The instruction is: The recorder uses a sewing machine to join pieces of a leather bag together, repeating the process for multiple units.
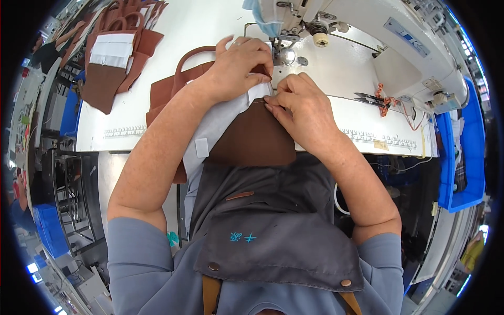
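My left hand (236,71) is bent over the top of a brown bag piece (247,136) beside the presser foot (276,50), its fingers curled on a white strip (261,90) at the edge. My right hand (299,102) pinches the edge where that strip meets the dark brown panel, just right of my left hand. A pale grey lining (202,144) runs down under my left forearm. Behind it lies reddish-brown bag material (160,94) with a looped handle (186,56). Some of the held edge is hidden by my fingers.
A sewing machine (399,47) stands at the right, with black snips (367,97) and orange cord beside it. Stacked bag pieces (100,84) lie at the upper left. A blue bin (445,157) is at the right edge. Co-workers' arms (63,37) show at the far left.
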A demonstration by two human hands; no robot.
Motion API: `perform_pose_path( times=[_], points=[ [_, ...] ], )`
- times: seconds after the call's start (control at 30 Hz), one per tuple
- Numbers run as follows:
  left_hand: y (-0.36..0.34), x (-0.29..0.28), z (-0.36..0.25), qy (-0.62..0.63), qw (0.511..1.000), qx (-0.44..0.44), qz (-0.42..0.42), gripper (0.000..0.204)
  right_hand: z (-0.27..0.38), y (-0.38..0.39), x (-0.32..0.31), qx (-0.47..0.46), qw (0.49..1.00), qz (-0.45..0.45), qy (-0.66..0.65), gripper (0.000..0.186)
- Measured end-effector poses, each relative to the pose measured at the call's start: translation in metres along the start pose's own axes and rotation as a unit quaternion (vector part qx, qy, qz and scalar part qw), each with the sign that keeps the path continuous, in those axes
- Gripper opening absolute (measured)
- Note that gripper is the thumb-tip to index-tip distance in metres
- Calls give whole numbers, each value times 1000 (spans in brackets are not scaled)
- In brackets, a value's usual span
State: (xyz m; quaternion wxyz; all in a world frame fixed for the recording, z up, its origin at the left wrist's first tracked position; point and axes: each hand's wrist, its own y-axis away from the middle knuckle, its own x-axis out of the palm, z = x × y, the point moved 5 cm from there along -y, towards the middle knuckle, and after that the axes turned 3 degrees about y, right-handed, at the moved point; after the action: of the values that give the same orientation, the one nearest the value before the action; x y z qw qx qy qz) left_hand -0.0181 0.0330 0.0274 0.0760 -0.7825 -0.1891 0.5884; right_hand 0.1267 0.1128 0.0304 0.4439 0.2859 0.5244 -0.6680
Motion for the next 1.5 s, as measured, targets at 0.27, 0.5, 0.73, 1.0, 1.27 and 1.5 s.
perform_pose_path(
  times=[0.27,0.5,0.73,1.0,1.27,1.5],
  points=[
    [-14,18,19,100,991,-72,54,21,-17,2,-13,-100,995,24,4,22],
    [-12,2,9,8,996,1,-92,20,-23,-3,-13,-102,993,51,15,27],
    [6,-22,-29,32,998,51,13,17,-28,-4,-8,-88,994,61,6,28],
    [19,10,7,39,998,9,-47,38,-42,-2,17,-111,992,-22,-56,28],
    [8,18,16,77,996,26,-28,25,-47,-6,10,-109,991,-33,65,22],
    [4,9,18,44,996,41,-71,23,-56,-32,15,-119,985,86,94,23]
  ],
)
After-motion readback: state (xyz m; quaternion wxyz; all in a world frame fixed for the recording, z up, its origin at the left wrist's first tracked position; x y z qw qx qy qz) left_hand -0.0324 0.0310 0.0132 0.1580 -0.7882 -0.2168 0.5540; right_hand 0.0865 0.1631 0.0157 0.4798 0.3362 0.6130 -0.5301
